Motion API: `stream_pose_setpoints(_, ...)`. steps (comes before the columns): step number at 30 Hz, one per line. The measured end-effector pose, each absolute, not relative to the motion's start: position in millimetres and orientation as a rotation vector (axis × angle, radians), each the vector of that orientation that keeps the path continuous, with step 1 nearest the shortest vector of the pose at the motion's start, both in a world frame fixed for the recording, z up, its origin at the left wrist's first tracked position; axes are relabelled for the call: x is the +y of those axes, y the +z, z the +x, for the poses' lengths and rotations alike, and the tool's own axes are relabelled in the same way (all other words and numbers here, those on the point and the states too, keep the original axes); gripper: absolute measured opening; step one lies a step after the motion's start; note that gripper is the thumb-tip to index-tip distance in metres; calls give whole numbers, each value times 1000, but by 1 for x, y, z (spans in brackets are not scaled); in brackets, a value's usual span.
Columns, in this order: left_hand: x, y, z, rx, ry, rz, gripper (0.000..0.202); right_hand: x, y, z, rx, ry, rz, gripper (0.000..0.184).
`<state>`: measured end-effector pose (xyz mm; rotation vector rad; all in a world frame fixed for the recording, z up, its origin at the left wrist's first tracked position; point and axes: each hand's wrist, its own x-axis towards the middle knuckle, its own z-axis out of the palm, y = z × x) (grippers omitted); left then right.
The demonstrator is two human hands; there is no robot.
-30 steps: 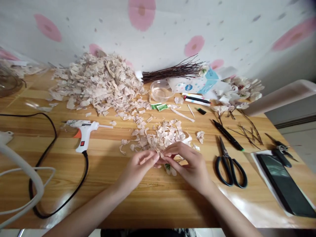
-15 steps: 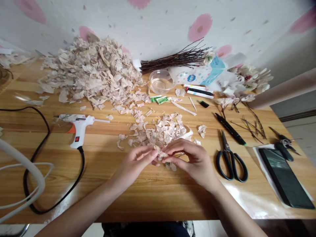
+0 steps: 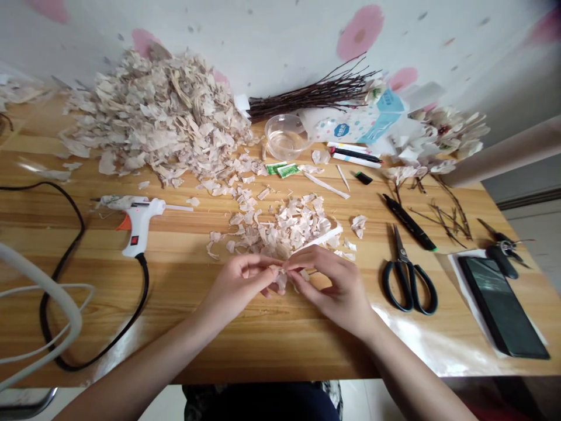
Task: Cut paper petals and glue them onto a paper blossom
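Note:
My left hand [image 3: 239, 285] and my right hand [image 3: 333, 285] meet fingertip to fingertip just above the wooden table [image 3: 245, 345]. Both pinch a small pale petal cluster [image 3: 281, 278] between thumbs and fingers. Directly behind the hands lies a small heap of loose beige petals [image 3: 289, 225]. A much larger petal pile [image 3: 153, 123] fills the back left by the wall.
A white hot glue gun [image 3: 135, 219] with a black cord [image 3: 79, 327] lies left. Black scissors [image 3: 405, 275], a black pen [image 3: 409, 222], a phone [image 3: 502, 304], twigs [image 3: 315, 93], a clear plastic bowl [image 3: 287, 137] and finished paper flowers [image 3: 442, 137] lie right and behind.
The view has tilted down a little, shifting everything up in frame. My fingers have reworked their pinch on the petal cluster; both hands stay in the same place.

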<state>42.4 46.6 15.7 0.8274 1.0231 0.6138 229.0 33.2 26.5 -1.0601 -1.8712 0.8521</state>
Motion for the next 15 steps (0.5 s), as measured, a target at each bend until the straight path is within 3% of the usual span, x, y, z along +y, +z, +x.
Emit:
stream_pose_setpoints(10, 46, 16, 42, 1006, 529, 929, 15, 30, 21, 229, -1731, 978, -1299, 7)
stream_pose_setpoints(15, 48, 15, 41, 1012, 545, 1000, 16, 31, 24, 227, -1739, 1006, -1293, 10)
